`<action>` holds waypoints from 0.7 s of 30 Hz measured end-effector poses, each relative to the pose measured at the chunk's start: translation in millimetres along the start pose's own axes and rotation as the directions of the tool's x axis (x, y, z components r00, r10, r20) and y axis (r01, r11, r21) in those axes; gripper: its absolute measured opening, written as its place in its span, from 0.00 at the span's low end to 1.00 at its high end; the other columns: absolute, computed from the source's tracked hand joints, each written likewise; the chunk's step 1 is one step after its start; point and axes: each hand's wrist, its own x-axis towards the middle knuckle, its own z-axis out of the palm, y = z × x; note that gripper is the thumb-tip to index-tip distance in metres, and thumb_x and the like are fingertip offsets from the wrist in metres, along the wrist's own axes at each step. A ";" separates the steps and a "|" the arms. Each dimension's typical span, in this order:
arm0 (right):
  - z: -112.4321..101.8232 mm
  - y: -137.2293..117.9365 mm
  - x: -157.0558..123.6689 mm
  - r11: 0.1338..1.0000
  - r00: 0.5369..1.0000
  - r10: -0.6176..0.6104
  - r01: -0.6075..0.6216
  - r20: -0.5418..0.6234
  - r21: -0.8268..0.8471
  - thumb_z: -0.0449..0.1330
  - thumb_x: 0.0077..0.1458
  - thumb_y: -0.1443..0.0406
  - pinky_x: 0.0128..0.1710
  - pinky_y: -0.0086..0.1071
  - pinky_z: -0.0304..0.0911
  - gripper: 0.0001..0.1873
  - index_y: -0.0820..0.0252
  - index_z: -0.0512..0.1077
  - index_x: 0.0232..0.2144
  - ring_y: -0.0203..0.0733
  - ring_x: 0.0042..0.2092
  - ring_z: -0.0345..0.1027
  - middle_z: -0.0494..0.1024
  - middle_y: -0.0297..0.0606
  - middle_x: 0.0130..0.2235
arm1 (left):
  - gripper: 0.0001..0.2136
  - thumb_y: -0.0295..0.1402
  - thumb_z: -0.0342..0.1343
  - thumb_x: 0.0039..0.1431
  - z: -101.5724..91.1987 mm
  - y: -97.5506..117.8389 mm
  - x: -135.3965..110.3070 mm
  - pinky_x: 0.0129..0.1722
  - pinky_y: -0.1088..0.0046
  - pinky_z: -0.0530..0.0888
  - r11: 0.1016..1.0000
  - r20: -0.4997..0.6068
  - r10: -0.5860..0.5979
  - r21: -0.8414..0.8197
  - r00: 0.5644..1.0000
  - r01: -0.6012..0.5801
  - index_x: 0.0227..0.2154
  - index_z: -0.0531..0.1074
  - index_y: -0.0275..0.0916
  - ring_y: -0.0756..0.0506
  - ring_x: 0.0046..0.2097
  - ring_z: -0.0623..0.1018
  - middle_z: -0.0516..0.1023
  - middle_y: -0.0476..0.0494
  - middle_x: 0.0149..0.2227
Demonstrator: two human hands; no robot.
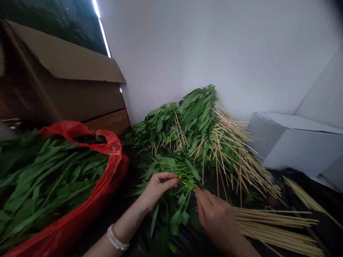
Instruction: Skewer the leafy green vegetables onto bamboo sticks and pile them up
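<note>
Low in the frame, the left hand (158, 185) pinches a small bunch of greens (184, 171) while the right hand (215, 217), fingers curled, grips its stems, fingertips hidden among leaves.

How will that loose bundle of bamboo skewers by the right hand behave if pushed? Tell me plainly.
The bamboo skewers look thin and straight, so probably stiff yet very light. They lie loose and parallel on the black sheet, so a push would likely roll and fan them apart. Their slenderness suggests they could snap under bending.
</note>
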 end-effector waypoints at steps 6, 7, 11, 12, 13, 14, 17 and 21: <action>-0.5 -0.7 -0.5 1.000 1.000 -0.003 0.002 0.022 0.013 0.45 0.61 0.73 0.26 0.31 0.54 0.15 0.66 0.70 0.44 0.35 0.25 0.65 0.70 0.35 0.27 | 0.13 0.36 0.71 0.37 0.6 2.7 -0.6 0.33 0.74 0.72 1.000 -0.007 0.000 0.015 1.000 0.001 0.27 0.80 0.34 0.49 0.28 0.75 0.80 0.46 0.25; -0.3 -0.9 -0.6 1.000 1.000 -0.005 0.005 0.021 0.010 0.45 0.61 0.73 0.26 0.31 0.55 0.15 0.66 0.70 0.44 0.35 0.25 0.65 0.70 0.35 0.27 | 0.13 0.36 0.71 0.37 0.7 2.8 -0.7 0.33 0.74 0.72 1.000 -0.005 0.001 0.017 1.000 -0.001 0.27 0.80 0.34 0.50 0.28 0.75 0.80 0.46 0.25; 1.0 -1.7 -1.1 1.000 1.000 -0.019 0.019 0.009 0.002 0.46 0.61 0.73 0.26 0.31 0.55 0.15 0.67 0.70 0.43 0.35 0.25 0.65 0.71 0.35 0.27 | 0.13 0.36 0.71 0.38 1.0 1.0 -0.3 0.34 0.72 0.72 0.999 0.020 0.009 0.033 1.000 -0.010 0.26 0.80 0.34 0.49 0.28 0.75 0.80 0.46 0.24; 1.3 -1.8 -1.2 1.000 1.000 -0.018 0.018 0.008 0.003 0.46 0.61 0.73 0.26 0.31 0.55 0.15 0.67 0.70 0.43 0.34 0.25 0.65 0.71 0.35 0.27 | 0.13 0.36 0.70 0.38 0.8 0.1 0.0 0.34 0.72 0.72 0.999 0.027 0.006 0.033 1.000 -0.007 0.26 0.80 0.34 0.49 0.28 0.75 0.80 0.46 0.24; 1.5 -1.9 -1.3 1.000 1.000 -0.017 0.017 0.006 0.007 0.46 0.61 0.73 0.25 0.31 0.55 0.15 0.67 0.70 0.43 0.34 0.24 0.65 0.71 0.35 0.27 | 0.13 0.37 0.70 0.38 0.5 -0.7 0.3 0.34 0.71 0.72 0.999 0.035 0.001 0.033 0.999 -0.002 0.26 0.80 0.34 0.49 0.27 0.75 0.80 0.46 0.24; 1.5 -1.9 -1.2 1.000 1.000 -0.016 0.016 0.003 0.012 0.46 0.61 0.73 0.25 0.31 0.55 0.15 0.67 0.70 0.43 0.34 0.24 0.65 0.71 0.35 0.27 | 0.13 0.37 0.70 0.38 0.1 -1.4 0.7 0.34 0.71 0.72 0.999 0.041 -0.005 0.032 0.999 0.004 0.27 0.80 0.34 0.49 0.27 0.75 0.79 0.46 0.23; 1.0 -2.0 -0.7 1.000 1.000 -0.019 0.019 -0.006 0.025 0.46 0.61 0.73 0.25 0.30 0.55 0.15 0.67 0.70 0.44 0.34 0.24 0.65 0.71 0.35 0.27 | 0.13 0.36 0.71 0.39 -1.4 -2.2 1.4 0.35 0.72 0.72 1.000 0.061 -0.022 0.013 0.998 0.021 0.28 0.79 0.35 0.50 0.28 0.75 0.79 0.48 0.24; 0.0 -3.0 -0.6 0.999 1.000 -0.027 0.028 -0.007 0.019 0.45 0.61 0.73 0.26 0.30 0.55 0.15 0.67 0.70 0.43 0.34 0.24 0.65 0.71 0.36 0.27 | 0.12 0.35 0.71 0.39 -3.0 -1.6 1.7 0.34 0.74 0.71 0.999 0.079 -0.027 -0.022 0.997 0.029 0.28 0.79 0.35 0.51 0.28 0.75 0.79 0.48 0.24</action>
